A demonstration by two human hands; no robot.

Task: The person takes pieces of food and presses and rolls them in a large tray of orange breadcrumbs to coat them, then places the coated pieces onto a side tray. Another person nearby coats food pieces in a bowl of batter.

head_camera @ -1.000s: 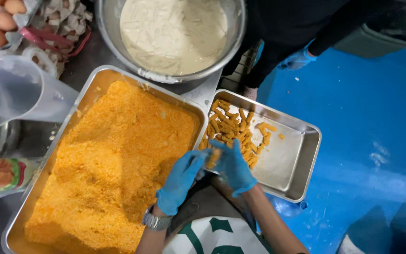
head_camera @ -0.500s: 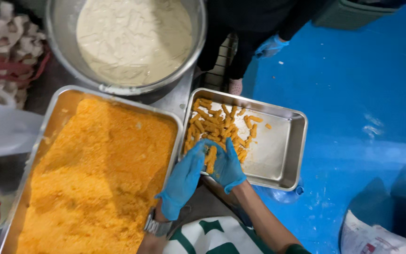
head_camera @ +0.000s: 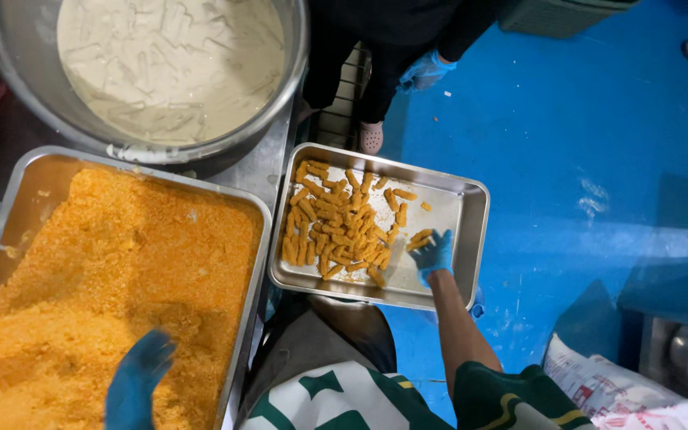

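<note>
My left hand (head_camera: 138,381), blue glove, fingers spread flat, down in orange crumbs, big crumb tray (head_camera: 258,239). Holding nothing I can see. My right hand (head_camera: 433,256) inside small metal tray (head_camera: 471,231), fingers pinched on crumbed stick (head_camera: 420,238). Rest of coated sticks (head_camera: 336,227) piled just beside. Step, I think: laying down coated piece. Next: let go gently, keep sticks tidy. Far: batter bowl (head_camera: 300,48), another person's gloved hand (head_camera: 424,70).

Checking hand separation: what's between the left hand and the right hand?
In the head view, the left hand is on the crumbs; the big tray's rim and the breaded sticks lie before the right hand.
</note>
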